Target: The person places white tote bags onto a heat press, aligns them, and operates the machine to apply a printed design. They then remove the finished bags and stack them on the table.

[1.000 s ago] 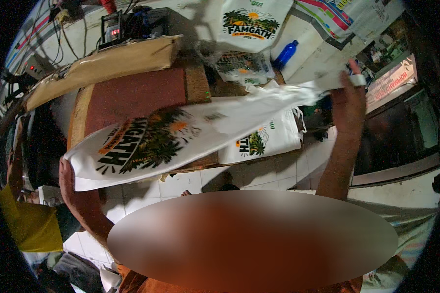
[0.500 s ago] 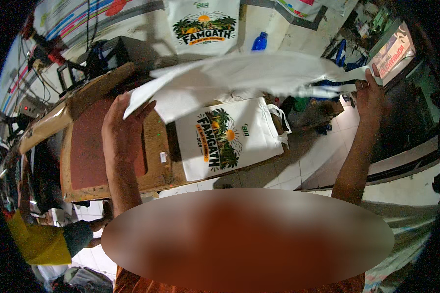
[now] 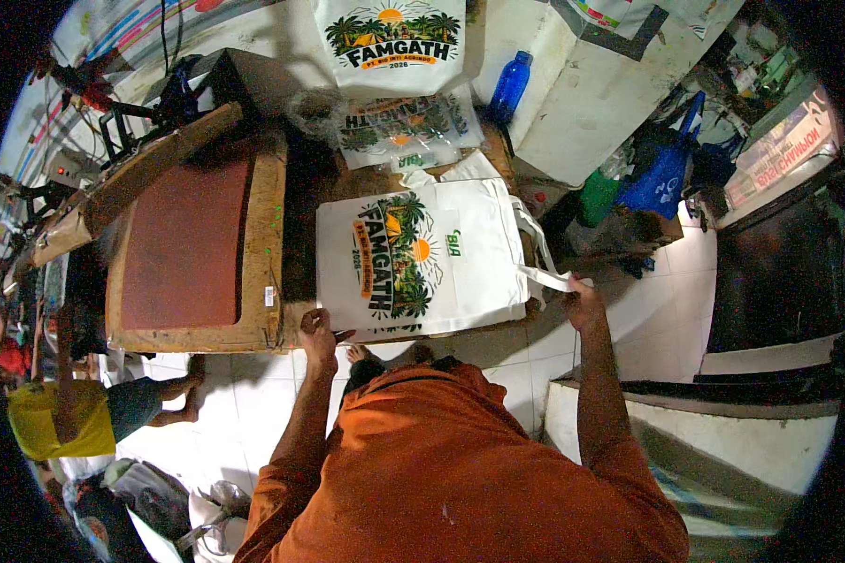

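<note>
A white tote bag [image 3: 479, 253] with a printed picture of palm trees and an orange sun lies flat in front of me, its handles toward the right. At its near left corner, my left hand [image 3: 318, 340] has thumb and fingers pinched on the fabric edge. My right hand [image 3: 584, 304] grips the end of one white handle [image 3: 543, 276], drawing it out past the bag's right side. More white cloth [image 3: 469, 169] shows from under the far edge. What lies directly beneath the bag is mostly hidden.
Left of the bag is a reddish-brown pad [image 3: 188, 244] on a wooden board. Behind lie clear printed film sheets [image 3: 404, 127] and a blue bottle [image 3: 511, 86]; a similar printed bag [image 3: 394, 47] hangs beyond. Blue bag [image 3: 657, 183] at right. A person in yellow [image 3: 61, 418] is at left.
Both hands held a white bag stretched out in the air above the table; it has come down flat onto the bag lying there. My hands moved lower and nearer me, and the view shifted.
</note>
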Demonstrator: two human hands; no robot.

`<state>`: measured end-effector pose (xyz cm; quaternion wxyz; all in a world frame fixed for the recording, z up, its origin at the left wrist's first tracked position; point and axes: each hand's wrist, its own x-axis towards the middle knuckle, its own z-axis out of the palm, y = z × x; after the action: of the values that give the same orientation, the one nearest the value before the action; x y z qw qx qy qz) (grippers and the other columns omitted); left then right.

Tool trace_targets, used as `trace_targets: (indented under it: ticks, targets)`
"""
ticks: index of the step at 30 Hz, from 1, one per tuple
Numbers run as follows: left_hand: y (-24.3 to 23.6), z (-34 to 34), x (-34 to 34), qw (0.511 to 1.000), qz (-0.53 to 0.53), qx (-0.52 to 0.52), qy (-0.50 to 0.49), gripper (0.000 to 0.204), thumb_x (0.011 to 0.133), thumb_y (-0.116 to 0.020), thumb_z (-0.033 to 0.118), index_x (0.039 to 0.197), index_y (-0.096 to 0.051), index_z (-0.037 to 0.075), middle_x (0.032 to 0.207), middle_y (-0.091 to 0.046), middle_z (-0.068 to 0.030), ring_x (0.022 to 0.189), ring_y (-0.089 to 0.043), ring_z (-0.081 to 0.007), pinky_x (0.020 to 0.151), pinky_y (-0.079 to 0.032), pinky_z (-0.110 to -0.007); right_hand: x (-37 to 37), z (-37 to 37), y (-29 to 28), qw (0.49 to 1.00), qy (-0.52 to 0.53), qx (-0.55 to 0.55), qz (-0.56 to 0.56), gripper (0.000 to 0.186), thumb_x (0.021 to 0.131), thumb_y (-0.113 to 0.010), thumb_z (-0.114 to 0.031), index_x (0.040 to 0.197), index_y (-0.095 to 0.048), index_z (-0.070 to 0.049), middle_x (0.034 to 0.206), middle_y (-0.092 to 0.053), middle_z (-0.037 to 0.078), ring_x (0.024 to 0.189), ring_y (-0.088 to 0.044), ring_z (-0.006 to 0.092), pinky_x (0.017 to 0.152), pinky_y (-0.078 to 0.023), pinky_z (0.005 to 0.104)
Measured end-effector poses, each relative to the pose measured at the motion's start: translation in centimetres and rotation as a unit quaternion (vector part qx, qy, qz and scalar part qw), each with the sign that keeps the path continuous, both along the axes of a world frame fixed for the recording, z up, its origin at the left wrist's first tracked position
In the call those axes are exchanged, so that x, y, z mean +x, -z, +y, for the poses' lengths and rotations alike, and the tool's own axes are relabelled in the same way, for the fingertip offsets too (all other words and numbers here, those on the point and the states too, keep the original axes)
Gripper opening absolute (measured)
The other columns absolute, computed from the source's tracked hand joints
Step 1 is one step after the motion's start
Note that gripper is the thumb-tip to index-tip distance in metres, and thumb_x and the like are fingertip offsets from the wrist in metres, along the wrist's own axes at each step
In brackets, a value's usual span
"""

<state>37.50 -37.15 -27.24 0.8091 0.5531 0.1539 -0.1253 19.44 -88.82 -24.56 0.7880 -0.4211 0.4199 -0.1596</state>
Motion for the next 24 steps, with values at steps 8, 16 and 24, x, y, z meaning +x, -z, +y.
trace_targets:
  ticks: [8, 16, 24]
  targets:
    - [2.8, 2.8, 0.3, 0.997, -0.048, 0.033, -0.054, 0.027, 0.098, -0.066, 0.023, 0.114, -0.060, 0.002, 0.112, -0.062, -0.0098, 0.095, -0.064, -0.0247, 0.079, -0.061, -0.045, -1.6, -1.6, -0.9, 0.967, -0.063, -0.248, 0.004, 0.027, 0.091, -0.071, -0.015, 0.115, -0.064, -0.003, 0.115, -0.061, 0.009, 0.104, -0.061, 0.0203, 0.090, -0.054, 0.0374]
    - [5.1, 2.6, -0.3, 0.988, -0.029, 0.151, -0.034, 0.024, 0.101, -0.063, 0.021, 0.111, -0.061, -0.001, 0.103, -0.065, -0.0102, 0.094, -0.060, -0.0186, 0.073, -0.055, -0.035, -1.7, -0.7, 1.0, 0.994, -0.018, -0.108, 0.016, 0.030, 0.090, -0.071, -0.009, 0.118, -0.061, -0.008, 0.099, -0.065, 0.005, 0.076, -0.062, 0.0162, 0.062, -0.053, 0.0308]
    - [5.3, 3.0, -0.1, 0.996, 0.026, 0.063, -0.049, 0.020, 0.100, -0.062, 0.016, 0.110, -0.061, -0.001, 0.103, -0.065, -0.0122, 0.087, -0.066, -0.0231, 0.069, -0.061, -0.040, -4.7, -1.6, 4.2, 0.978, -0.116, -0.135, 0.105, 0.041, 0.100, -0.060, -0.047, 0.112, -0.062, -0.008, 0.086, -0.066, 0.004, 0.069, -0.060, 0.0132, 0.059, -0.049, 0.0292]
